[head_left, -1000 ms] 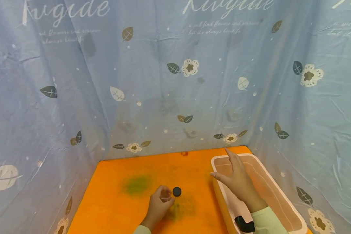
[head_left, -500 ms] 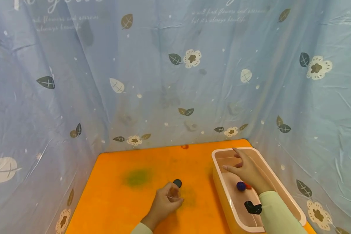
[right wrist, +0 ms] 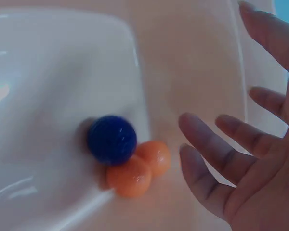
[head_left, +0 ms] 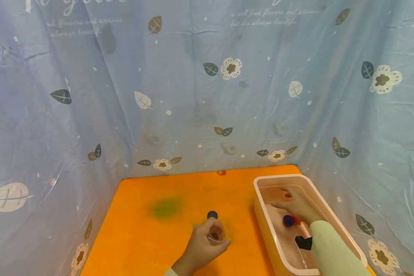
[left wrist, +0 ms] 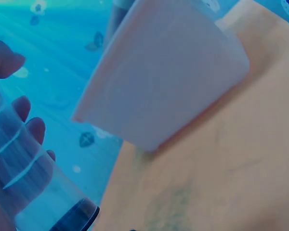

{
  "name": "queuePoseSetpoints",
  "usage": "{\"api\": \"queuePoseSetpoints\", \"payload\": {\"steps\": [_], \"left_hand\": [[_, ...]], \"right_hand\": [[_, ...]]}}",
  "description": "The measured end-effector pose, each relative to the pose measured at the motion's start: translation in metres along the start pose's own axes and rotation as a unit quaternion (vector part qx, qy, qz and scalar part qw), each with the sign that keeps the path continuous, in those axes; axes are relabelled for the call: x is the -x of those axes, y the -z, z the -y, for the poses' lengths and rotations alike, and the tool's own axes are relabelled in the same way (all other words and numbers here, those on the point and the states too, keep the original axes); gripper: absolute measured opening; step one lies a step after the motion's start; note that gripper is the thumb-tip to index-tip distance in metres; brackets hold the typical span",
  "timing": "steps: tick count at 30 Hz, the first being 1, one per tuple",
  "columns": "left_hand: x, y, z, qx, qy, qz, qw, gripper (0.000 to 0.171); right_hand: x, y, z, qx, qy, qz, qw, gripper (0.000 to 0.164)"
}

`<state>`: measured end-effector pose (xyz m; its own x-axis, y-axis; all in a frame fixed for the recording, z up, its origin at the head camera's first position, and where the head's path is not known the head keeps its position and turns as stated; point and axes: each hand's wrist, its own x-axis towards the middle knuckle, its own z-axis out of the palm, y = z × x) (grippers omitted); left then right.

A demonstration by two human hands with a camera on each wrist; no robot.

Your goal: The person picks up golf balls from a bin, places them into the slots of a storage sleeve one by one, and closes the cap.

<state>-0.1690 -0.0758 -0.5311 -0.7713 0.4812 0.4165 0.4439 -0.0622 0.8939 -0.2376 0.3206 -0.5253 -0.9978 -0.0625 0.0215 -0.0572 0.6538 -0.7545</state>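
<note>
My left hand (head_left: 202, 246) grips a clear plastic cylinder (left wrist: 60, 199), thumb on one side and fingers curled round the other. Ridges run round the cylinder, and its lower end is dark in the left wrist view. Beyond that hand, a small dark round piece (head_left: 212, 215) lies on the orange table. My right hand (head_left: 296, 204) reaches down inside a pale pink bin (head_left: 266, 219), fingers spread and loosely bent, holding nothing. Close to its fingertips, a dark blue ball (right wrist: 111, 139) rests against two orange balls (right wrist: 129, 178) on the bin floor.
The bin stands at the right of the orange table (head_left: 179, 237), its wall rising beside the right forearm. Blue patterned curtains (head_left: 179, 88) enclose the table at the back and both sides. A black wrist camera (head_left: 303, 242) sits at the right wrist.
My right hand has gone from above the bin's rim down into it, and the balls have come into sight. My left hand has shifted right with the cylinder, nearer the dark round piece.
</note>
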Motion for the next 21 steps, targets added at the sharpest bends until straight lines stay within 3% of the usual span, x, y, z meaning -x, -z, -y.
{"api": "queuePoseSetpoints", "payload": {"steps": [4,8,12,21], "left_hand": [[-0.001,-0.003,-0.007,0.004,-0.033,0.001,0.9994,0.025],[-0.002,-0.004,-0.010,-0.002,-0.076,-0.006,0.9971,0.026],[-0.002,-0.005,-0.014,-0.002,-0.085,-0.007,0.9963,0.027],[-0.002,-0.001,-0.016,0.008,-0.083,-0.015,0.9964,0.027]], "right_hand": [[0.000,-0.001,-0.010,-0.022,-0.045,0.043,0.998,0.096],[0.001,-0.001,-0.016,-0.064,-0.102,0.099,0.988,0.098],[0.004,-0.001,-0.021,-0.079,-0.134,0.133,0.979,0.091],[0.003,-0.006,-0.032,-0.070,-0.179,0.154,0.969,0.049]]}}
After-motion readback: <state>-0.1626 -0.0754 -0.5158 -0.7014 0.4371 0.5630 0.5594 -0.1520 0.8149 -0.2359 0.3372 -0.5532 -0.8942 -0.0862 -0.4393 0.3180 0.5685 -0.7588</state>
